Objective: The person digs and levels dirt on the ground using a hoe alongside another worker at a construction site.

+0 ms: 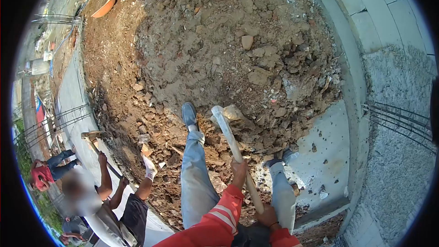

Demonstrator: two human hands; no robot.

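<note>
Both my hands grip a long-handled digging tool with a pale wooden shaft. My left hand is wrapped round the middle of the shaft, and my right hand closes round its lower end near my body. The tool's greyish head is at the soil beside a large stone; its exact shape is hard to make out. Broken brown earth and rubble lie around it. My shoes stand on either side of the shaft.
At left, another person holds a pickaxe over the low concrete wall. A person in red is farther off. An orange pan lies on the soil. Rebar rods stick out at right, beside a concrete ledge.
</note>
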